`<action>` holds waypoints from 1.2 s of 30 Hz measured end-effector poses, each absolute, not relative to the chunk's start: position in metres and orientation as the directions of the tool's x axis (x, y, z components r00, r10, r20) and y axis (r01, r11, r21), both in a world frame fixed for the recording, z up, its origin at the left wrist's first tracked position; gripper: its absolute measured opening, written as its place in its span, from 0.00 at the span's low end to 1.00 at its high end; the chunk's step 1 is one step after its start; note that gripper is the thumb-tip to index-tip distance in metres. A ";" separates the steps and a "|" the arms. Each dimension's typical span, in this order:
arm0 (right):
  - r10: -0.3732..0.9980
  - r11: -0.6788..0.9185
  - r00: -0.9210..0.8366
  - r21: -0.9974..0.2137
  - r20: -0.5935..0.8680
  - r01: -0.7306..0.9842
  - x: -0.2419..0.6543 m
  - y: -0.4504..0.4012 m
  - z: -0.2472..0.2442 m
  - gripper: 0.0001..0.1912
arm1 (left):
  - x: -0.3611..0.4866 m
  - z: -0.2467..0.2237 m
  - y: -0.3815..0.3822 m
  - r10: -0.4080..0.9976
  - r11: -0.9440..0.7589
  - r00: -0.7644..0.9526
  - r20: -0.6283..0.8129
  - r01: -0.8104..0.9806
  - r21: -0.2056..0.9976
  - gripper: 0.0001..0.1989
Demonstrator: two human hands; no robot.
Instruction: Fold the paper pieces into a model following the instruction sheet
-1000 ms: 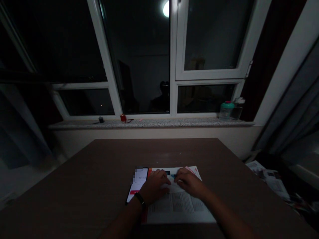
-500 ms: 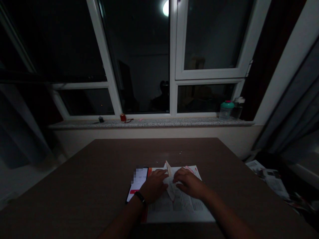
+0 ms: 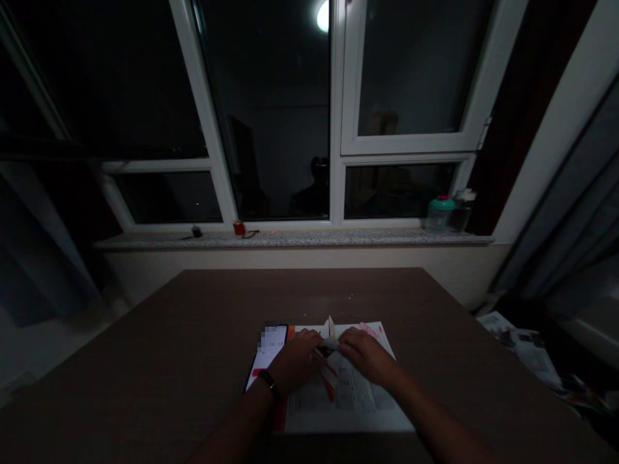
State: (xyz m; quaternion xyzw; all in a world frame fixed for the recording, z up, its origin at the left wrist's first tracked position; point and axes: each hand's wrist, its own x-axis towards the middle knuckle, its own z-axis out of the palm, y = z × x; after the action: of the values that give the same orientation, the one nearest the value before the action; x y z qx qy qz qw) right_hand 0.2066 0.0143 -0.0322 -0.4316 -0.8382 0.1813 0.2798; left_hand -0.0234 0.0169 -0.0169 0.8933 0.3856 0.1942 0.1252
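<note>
A small folded paper (image 3: 331,372) with red and white parts is between my hands, above a printed booklet (image 3: 355,412) on the brown table (image 3: 193,322). My left hand (image 3: 298,361), with a dark band on its wrist, has its fingers closed on the paper's left side. On the other side, my right hand (image 3: 366,354) pinches the paper's upper right part. One tip of the paper points away from me. A phone (image 3: 269,348) with a lit screen lies left of the booklet, partly behind my left wrist.
On the stone windowsill (image 3: 338,237) are a teal-lidded bottle (image 3: 440,212), a clear bottle (image 3: 463,211), a red item (image 3: 238,227) and a small dark item (image 3: 196,231). Newspapers (image 3: 522,345) lie beyond the table's right edge.
The folded paper has turned and partly lifted, showing dark and red parts. My right hand has closed on it and moved slightly; my left fingers have shifted a little.
</note>
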 end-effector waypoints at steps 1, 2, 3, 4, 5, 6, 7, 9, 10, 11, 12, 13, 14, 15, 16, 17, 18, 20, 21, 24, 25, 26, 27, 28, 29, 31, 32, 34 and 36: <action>0.839 0.542 -0.447 -0.545 0.310 0.640 0.206 0.016 -0.034 0.13 | -0.023 -0.018 0.018 0.747 -0.661 0.614 0.255 0.648 0.379 0.07; 0.849 0.527 -0.430 -0.546 0.306 0.652 0.205 0.017 -0.036 0.14 | -0.022 -0.020 0.019 0.758 -0.649 0.600 0.257 0.654 0.388 0.04; 0.855 0.517 -0.418 -0.550 0.305 0.656 0.205 0.018 -0.037 0.14 | -0.021 -0.021 0.020 0.769 -0.636 0.584 0.260 0.659 0.402 0.01; 0.858 0.512 -0.411 -0.557 0.307 0.653 0.205 0.019 -0.038 0.14 | -0.021 -0.023 0.021 0.781 -0.621 0.567 0.262 0.661 0.421 0.02; 0.859 0.511 -0.408 -0.569 0.309 0.645 0.206 0.019 -0.038 0.13 | -0.020 -0.024 0.023 0.791 -0.608 0.552 0.265 0.659 0.442 0.04; 0.859 0.511 -0.405 -0.581 0.314 0.633 0.206 0.019 -0.038 0.13 | -0.020 -0.026 0.024 0.801 -0.595 0.536 0.268 0.658 0.462 0.06; 0.856 0.514 -0.405 -0.593 0.320 0.619 0.206 0.019 -0.037 0.12 | -0.020 -0.028 0.025 0.806 -0.587 0.525 0.271 0.651 0.481 0.07; 0.852 0.521 -0.409 -0.609 0.327 0.598 0.206 0.018 -0.036 0.08 | -0.021 -0.030 0.027 0.813 -0.577 0.513 0.276 0.646 0.500 0.06; 0.850 0.524 -0.412 -0.609 0.329 0.596 0.206 0.017 -0.036 0.07 | -0.021 -0.031 0.028 0.815 -0.574 0.510 0.276 0.645 0.504 0.06; 0.850 0.524 -0.410 -0.603 0.330 0.601 0.206 0.017 -0.036 0.06 | -0.021 -0.032 0.029 0.817 -0.572 0.507 0.275 0.646 0.507 0.05; 0.853 0.521 -0.406 -0.595 0.328 0.612 0.206 0.017 -0.036 0.07 | -0.022 -0.033 0.029 0.819 -0.569 0.506 0.272 0.645 0.510 0.05; 0.857 0.514 -0.400 -0.586 0.325 0.627 0.205 0.018 -0.037 0.08 | -0.022 -0.033 0.030 0.820 -0.566 0.505 0.269 0.645 0.514 0.06; 0.861 0.508 -0.396 -0.577 0.319 0.640 0.205 0.019 -0.038 0.08 | -0.021 -0.033 0.030 0.822 -0.562 0.503 0.266 0.645 0.517 0.06; 0.864 0.504 -0.394 -0.570 0.314 0.650 0.204 0.020 -0.040 0.09 | -0.021 -0.033 0.031 0.824 -0.559 0.502 0.263 0.645 0.520 0.06; 0.865 0.502 -0.396 -0.565 0.308 0.655 0.204 0.021 -0.041 0.10 | -0.021 -0.033 0.031 0.827 -0.555 0.498 0.261 0.646 0.523 0.06; 0.865 0.501 -0.400 -0.563 0.303 0.657 0.204 0.022 -0.043 0.10 | -0.020 -0.033 0.031 0.830 -0.550 0.494 0.260 0.648 0.526 0.06; 0.866 0.499 -0.401 -0.563 0.299 0.659 0.205 0.023 -0.044 0.11 | -0.020 -0.033 0.031 0.833 -0.545 0.489 0.259 0.650 0.529 0.06; 0.869 0.493 -0.399 -0.566 0.291 0.660 0.205 0.024 -0.046 0.11 | -0.018 -0.033 0.030 0.840 -0.535 0.478 0.256 0.655 0.534 0.07; 0.871 0.489 -0.397 -0.570 0.288 0.660 0.205 0.024 -0.046 0.12 | -0.018 -0.033 0.030 0.844 -0.530 0.473 0.253 0.657 0.536 0.08; 0.876 0.479 -0.391 -0.588 0.281 0.651 0.205 0.024 -0.046 0.12 | -0.017 -0.032 0.030 0.852 -0.516 0.464 0.243 0.664 0.541 0.11; 0.877 0.477 -0.388 -0.593 0.281 0.648 0.205 0.024 -0.046 0.12 | -0.017 -0.032 0.031 0.853 -0.514 0.463 0.240 0.665 0.542 0.11; 0.879 0.475 -0.382 -0.595 0.285 0.649 0.205 0.024 -0.046 0.12 | -0.017 -0.033 0.031 0.854 -0.512 0.464 0.236 0.665 0.544 0.12; 0.881 0.472 -0.376 -0.593 0.288 0.652 0.204 0.023 -0.046 0.13 | -0.017 -0.033 0.031 0.854 -0.512 0.466 0.234 0.664 0.545 0.12; 0.882 0.471 -0.371 -0.590 0.291 0.655 0.204 0.023 -0.046 0.13 | -0.017 -0.033 0.032 0.853 -0.512 0.468 0.231 0.663 0.547 0.12; 0.881 0.471 -0.371 -0.587 0.292 0.658 0.203 0.023 -0.046 0.13 | -0.017 -0.033 0.032 0.853 -0.511 0.469 0.229 0.663 0.547 0.12; 0.878 0.477 -0.384 -0.590 0.285 0.652 0.202 0.023 -0.045 0.14 | -0.017 -0.033 0.032 0.855 -0.508 0.468 0.225 0.664 0.548 0.12; 0.876 0.480 -0.394 -0.597 0.279 0.643 0.202 0.023 -0.045 0.15 | -0.017 -0.033 0.032 0.856 -0.506 0.468 0.221 0.666 0.548 0.12; 0.868 0.489 -0.414 -0.615 0.274 0.619 0.201 0.024 -0.044 0.15 | -0.016 -0.033 0.033 0.857 -0.502 0.469 0.213 0.669 0.549 0.12; 0.865 0.492 -0.421 -0.629 0.273 0.602 0.201 0.023 -0.044 0.15 | -0.016 -0.032 0.032 0.857 -0.501 0.473 0.205 0.669 0.549 0.12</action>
State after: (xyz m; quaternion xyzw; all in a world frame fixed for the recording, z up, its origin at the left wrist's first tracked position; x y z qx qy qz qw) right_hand 0.2014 0.0232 -0.0436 -0.4514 -0.8124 0.2245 0.2929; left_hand -0.0162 0.0324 -0.0320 0.8343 0.4572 0.2333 0.2011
